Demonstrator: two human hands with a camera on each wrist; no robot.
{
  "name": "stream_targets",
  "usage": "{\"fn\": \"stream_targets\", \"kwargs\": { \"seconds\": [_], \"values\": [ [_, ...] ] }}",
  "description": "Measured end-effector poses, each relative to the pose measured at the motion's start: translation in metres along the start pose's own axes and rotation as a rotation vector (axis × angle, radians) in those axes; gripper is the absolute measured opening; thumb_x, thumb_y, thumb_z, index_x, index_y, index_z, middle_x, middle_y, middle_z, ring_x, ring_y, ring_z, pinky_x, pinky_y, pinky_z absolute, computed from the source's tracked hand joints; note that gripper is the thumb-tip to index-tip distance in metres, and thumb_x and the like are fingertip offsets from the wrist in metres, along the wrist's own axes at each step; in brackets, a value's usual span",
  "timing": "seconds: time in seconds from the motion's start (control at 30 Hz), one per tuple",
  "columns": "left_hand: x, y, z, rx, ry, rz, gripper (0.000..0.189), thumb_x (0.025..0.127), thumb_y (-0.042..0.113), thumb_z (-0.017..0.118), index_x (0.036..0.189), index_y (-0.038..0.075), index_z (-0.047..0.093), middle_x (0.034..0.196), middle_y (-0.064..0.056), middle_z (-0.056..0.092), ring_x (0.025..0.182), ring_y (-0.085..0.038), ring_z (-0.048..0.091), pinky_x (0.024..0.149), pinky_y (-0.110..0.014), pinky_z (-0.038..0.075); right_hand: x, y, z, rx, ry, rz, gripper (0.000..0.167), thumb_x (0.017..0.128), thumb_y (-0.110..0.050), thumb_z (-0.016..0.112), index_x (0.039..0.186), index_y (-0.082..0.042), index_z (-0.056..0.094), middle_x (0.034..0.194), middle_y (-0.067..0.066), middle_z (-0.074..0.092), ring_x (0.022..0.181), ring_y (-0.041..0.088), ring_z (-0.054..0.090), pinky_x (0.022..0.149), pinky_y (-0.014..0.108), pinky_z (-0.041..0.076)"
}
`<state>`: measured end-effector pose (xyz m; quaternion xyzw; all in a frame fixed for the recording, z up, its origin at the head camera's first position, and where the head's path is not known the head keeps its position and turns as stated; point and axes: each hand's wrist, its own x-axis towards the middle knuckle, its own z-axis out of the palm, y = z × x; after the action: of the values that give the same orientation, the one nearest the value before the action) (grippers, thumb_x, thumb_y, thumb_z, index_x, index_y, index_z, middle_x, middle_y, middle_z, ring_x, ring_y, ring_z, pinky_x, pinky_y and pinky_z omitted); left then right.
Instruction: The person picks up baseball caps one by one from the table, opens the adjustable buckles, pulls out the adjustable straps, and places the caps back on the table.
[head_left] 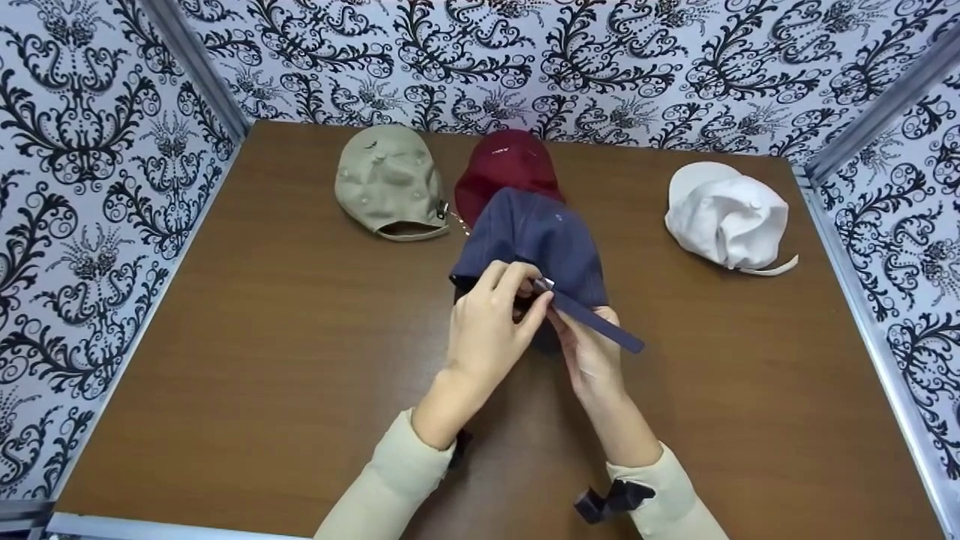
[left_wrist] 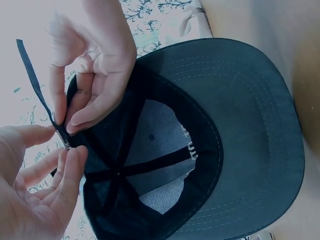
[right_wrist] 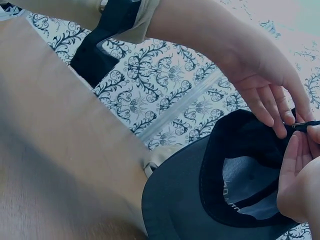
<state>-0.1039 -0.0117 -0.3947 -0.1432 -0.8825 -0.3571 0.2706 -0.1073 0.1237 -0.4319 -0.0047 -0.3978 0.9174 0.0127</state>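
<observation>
Just beyond the fingertips of both hands is the navy cap [head_left: 536,232], with its small metal buckle [head_left: 546,284] right at the grip. The left hand [head_left: 487,326] pinches that buckle narrowly between thumb and fingers; the right hand [head_left: 594,356] pinches the strap [head_left: 600,322] close beside it, and the loose end juts out to the right.

The cap should handle as light and soft, its cloth crown folding easily, while the brim [left_wrist: 255,115] below the grip looks stiffer. The buckle is probably hard and slippery, so it is best held by its edges, and the pliant strap close to the metal.

Farther out, 3 more caps lie beyond the grip: red [head_left: 506,161] straight behind, khaki [head_left: 386,180] leftward, white [head_left: 731,217] well apart rightward.
</observation>
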Motion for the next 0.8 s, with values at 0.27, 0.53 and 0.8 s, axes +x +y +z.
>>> {"fn": "stream_targets", "kwargs": {
  "seconds": [0.27, 0.53, 0.8],
  "values": [
    [-0.001, -0.0009, -0.0015, 0.069, 0.017, 0.045, 0.014, 0.087, 0.023, 0.073, 0.095, 0.014, 0.066, 0.085, 0.001, 0.064, 0.072, -0.008, 0.066, 0.06, -0.024, 0.056, 0.0017, 0.0039, -0.0015, -0.136, 0.027, -0.047, 0.021, 0.089, 0.009, 0.061, 0.094, -0.008, 0.072, 0.092, 0.001, 0.073, 0.088, 0.011, 0.069, 0.087, 0.025, 0.056],
    [-0.0019, -0.001, -0.0008, 0.116, 0.044, 0.095, 0.011, 0.085, 0.018, 0.073, 0.092, 0.013, 0.067, 0.082, 0.0, 0.064, 0.068, -0.008, 0.065, 0.056, -0.024, 0.055, 0.0005, 0.0035, -0.0017, -0.302, 0.048, -0.091, 0.028, 0.089, 0.011, 0.059, 0.096, -0.011, 0.074, 0.091, 0.0, 0.075, 0.088, 0.011, 0.069, 0.081, 0.023, 0.056],
    [-0.0019, -0.0013, -0.0007, 0.146, 0.049, 0.104, 0.009, 0.085, 0.018, 0.073, 0.09, 0.013, 0.068, 0.08, 0.0, 0.065, 0.063, -0.008, 0.065, 0.055, -0.024, 0.055, 0.001, 0.0069, -0.0036, -0.344, 0.08, -0.125, 0.023, 0.085, 0.009, 0.068, 0.09, -0.013, 0.075, 0.087, -0.003, 0.073, 0.084, 0.008, 0.065, 0.077, 0.022, 0.054]
  ]
}}
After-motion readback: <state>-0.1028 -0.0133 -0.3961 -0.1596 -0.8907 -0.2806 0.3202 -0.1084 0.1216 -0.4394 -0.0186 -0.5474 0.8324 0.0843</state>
